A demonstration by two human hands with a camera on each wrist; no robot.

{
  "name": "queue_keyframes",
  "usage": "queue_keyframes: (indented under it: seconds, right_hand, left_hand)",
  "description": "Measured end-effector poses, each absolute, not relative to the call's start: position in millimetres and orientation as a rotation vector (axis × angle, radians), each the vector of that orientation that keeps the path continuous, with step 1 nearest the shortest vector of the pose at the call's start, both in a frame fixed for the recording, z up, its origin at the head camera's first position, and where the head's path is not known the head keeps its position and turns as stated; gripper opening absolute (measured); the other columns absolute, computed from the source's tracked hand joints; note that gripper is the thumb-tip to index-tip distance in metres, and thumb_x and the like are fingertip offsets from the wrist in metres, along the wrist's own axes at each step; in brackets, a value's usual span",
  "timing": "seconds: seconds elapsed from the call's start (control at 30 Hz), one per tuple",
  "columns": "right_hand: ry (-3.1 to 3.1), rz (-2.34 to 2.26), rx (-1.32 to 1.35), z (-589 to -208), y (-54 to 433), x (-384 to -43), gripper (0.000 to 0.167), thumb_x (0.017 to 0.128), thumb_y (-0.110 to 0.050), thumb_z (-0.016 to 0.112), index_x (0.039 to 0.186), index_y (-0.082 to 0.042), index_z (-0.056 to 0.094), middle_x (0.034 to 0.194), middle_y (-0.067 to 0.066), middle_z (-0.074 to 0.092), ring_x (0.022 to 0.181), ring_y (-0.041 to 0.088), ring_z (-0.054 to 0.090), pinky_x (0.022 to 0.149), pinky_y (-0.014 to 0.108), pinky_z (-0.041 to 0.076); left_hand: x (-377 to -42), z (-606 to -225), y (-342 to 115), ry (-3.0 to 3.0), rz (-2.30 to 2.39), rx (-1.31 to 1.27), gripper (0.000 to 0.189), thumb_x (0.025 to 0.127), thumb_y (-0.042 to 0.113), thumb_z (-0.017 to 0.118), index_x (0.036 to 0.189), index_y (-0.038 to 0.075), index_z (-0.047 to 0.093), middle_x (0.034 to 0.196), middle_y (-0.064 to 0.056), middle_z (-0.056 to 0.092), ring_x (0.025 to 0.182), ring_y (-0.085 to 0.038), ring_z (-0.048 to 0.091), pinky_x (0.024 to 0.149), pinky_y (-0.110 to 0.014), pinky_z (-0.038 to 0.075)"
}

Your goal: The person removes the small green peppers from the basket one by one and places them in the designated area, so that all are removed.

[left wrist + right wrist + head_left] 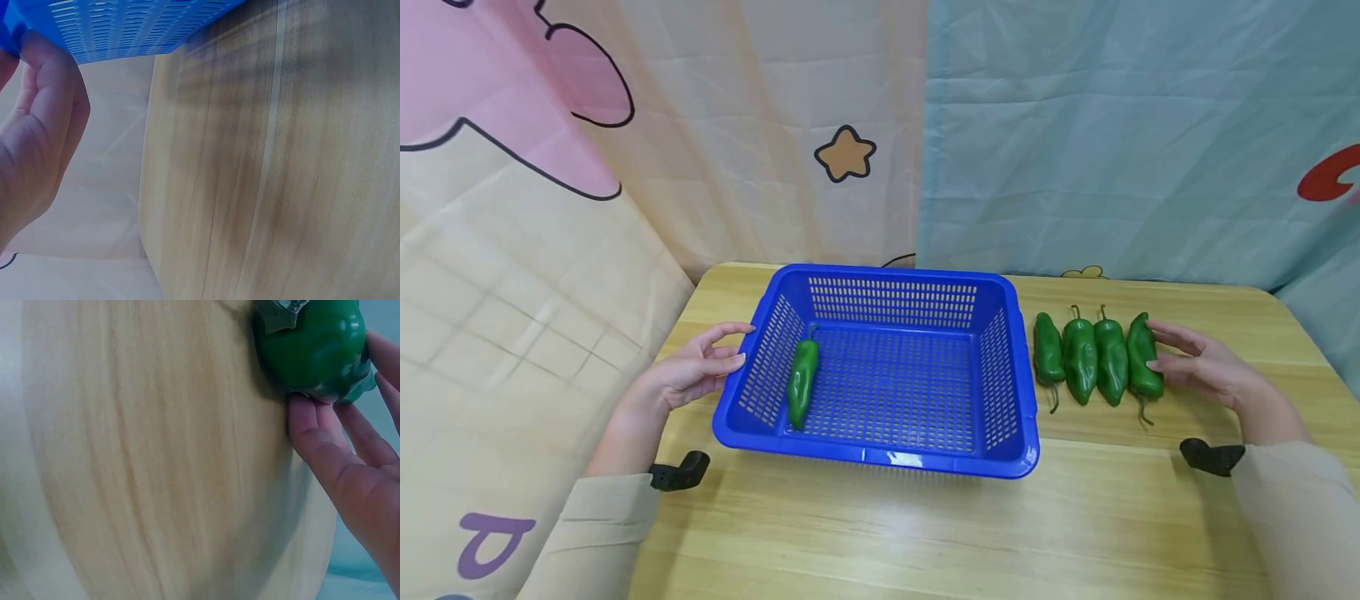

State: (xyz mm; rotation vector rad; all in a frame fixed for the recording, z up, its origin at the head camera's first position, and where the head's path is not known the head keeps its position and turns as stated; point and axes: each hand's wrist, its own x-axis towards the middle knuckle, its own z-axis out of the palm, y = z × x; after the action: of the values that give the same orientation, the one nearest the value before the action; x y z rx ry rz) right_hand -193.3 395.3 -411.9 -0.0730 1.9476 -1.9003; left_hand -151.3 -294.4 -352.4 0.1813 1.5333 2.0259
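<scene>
A blue plastic basket (pixel 880 461) with slotted walls sits on the table, a single green pepper (pixel 802 383) lying inside near its left wall. My left hand (pixel 703 367) holds the basket's left rim with thumb and fingertips; the left wrist view shows fingers (pixel 53 81) bent up against the rim. To the right of the basket, several green peppers stand in a row. Around the rightmost green pepper (pixel 1142 358) my right hand (pixel 1206 371) has its thumb and fingers, gripping it from the right. Fingertips (pixel 306 419) reach low on its side in the right wrist view.
Three other green peppers (pixel 1080 362) lie side by side between the basket and the right hand. The wooden table (pixel 880 542) ends at a patterned curtain (pixel 1037 167) behind, and another curtain (pixel 512 333) hangs along the left.
</scene>
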Motion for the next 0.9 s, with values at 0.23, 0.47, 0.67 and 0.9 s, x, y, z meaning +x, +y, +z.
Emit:
queue_keyframes:
  seconds: [0.23,0.47,0.67,0.9]
  right_hand:
    - [1.989,-1.845,-0.045,-409.0,393.8,-195.7,0.056,0.089,0.007,0.054,0.128,-0.032,0.043,0.124,-0.012,0.033,0.093,-0.006,0.057,0.073,0.023,0.053]
    - [2.036,-1.788,-0.068,-406.2,392.8,-195.7,0.067,0.090,0.004,0.056,0.144,-0.023,0.029,0.133,-0.006,0.029,0.095,-0.005,0.057,0.074,0.024,0.053]
    - [2.076,-1.774,-0.097,-403.6,394.9,-195.7,0.056,0.091,0.002,0.055,0.134,-0.030,0.039,0.125,-0.011,0.035,0.094,-0.003,0.058,0.073,0.025,0.054]
    - [2.083,-1.786,-0.164,-393.0,401.6,-193.4,0.051,0.092,0.005,0.051,0.121,-0.037,0.047,0.114,-0.022,0.048,0.093,-0.003,0.058,0.071,0.026,0.055]
  left_hand:
    - [-151.0,-353.8,-294.8,1.536,2.024,0.180,0.035,0.096,-0.004,0.044,0.122,0.019,0.044,0.101,-0.008,0.065,0.088,-0.023,0.067,0.077,-0.035,0.055]
    - [-151.9,-353.6,-294.1,1.542,2.030,0.185,0.035,0.096,-0.004,0.044,0.122,0.019,0.044,0.101,-0.008,0.065,0.088,-0.022,0.066,0.077,-0.035,0.055]
    - [-151.5,-352.1,-293.1,1.536,2.030,0.192,0.035,0.095,-0.004,0.045,0.121,0.019,0.046,0.102,-0.009,0.065,0.089,-0.022,0.066,0.078,-0.035,0.055]
    - [-151.2,-352.2,-293.1,1.547,2.024,0.172,0.035,0.095,-0.004,0.046,0.121,0.019,0.045,0.101,-0.009,0.065,0.088,-0.022,0.066,0.077,-0.035,0.055]
